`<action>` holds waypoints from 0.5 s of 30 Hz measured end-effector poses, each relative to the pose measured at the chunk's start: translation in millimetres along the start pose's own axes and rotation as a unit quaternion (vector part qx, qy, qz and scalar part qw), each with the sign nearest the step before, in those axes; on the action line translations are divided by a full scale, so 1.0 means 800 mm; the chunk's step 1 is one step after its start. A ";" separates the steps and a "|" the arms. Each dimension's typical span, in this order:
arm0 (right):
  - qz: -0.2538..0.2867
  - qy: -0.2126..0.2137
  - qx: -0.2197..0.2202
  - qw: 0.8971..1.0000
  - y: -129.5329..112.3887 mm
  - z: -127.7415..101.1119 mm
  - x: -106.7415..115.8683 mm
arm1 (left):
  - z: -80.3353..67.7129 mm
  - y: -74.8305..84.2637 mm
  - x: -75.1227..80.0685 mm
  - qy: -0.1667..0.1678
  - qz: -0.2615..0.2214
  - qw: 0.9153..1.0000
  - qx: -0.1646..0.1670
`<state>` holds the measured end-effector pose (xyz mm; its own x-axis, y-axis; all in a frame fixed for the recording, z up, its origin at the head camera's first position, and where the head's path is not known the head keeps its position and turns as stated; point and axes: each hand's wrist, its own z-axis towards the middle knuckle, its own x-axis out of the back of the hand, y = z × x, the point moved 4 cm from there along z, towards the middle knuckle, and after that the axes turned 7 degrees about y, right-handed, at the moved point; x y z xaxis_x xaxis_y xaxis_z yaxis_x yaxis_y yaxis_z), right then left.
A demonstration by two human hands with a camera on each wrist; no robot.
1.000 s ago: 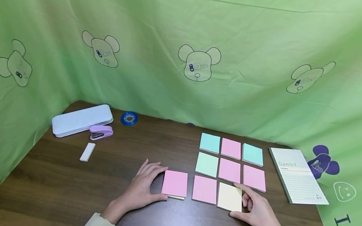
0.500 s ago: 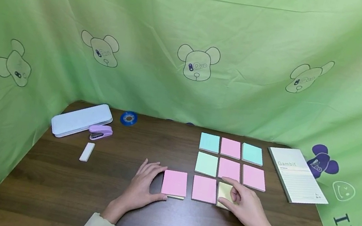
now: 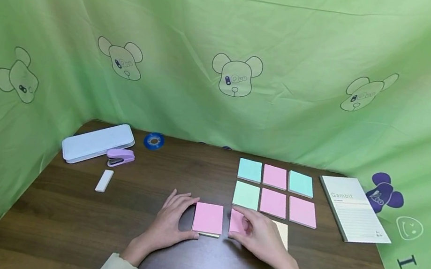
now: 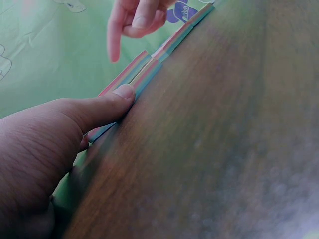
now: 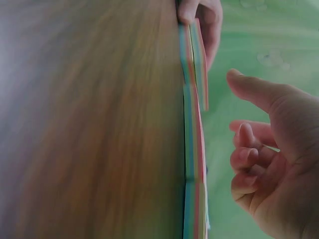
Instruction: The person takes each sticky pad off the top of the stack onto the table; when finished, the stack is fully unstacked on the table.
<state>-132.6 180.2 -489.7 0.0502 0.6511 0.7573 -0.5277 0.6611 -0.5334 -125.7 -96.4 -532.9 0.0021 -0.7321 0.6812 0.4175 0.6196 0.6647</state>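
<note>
The left hand (image 3: 170,222) is laid flat at lower centre of the head view, fingers straight against the left edge of a pink note pad (image 3: 208,218), thumb at its near corner. The right hand (image 3: 262,238) is held over a second pink pad (image 3: 236,220) just beside it, its grip loosely curled and empty. A yellow pad (image 3: 282,233) is partly covered behind the hand on the bench (image 3: 56,217).
</note>
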 end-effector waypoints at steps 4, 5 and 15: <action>-0.029 -0.018 -0.004 0.999 -0.009 0.010 -0.014 | 0.000 -0.001 0.000 -0.001 0.000 1.000 -0.001; -0.033 -0.023 -0.001 0.999 -0.011 0.013 -0.017 | 0.000 -0.001 0.000 0.000 -0.001 1.000 -0.002; -0.074 -0.073 0.007 0.995 -0.023 0.030 -0.043 | 0.001 -0.001 0.000 0.000 -0.008 1.000 -0.005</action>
<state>-144.9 136.7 -496.5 0.0053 0.4845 0.8748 -0.5353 0.7403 -0.4067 -126.6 -96.8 -533.5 -0.0055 -0.7422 0.6702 0.4273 0.6042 0.6726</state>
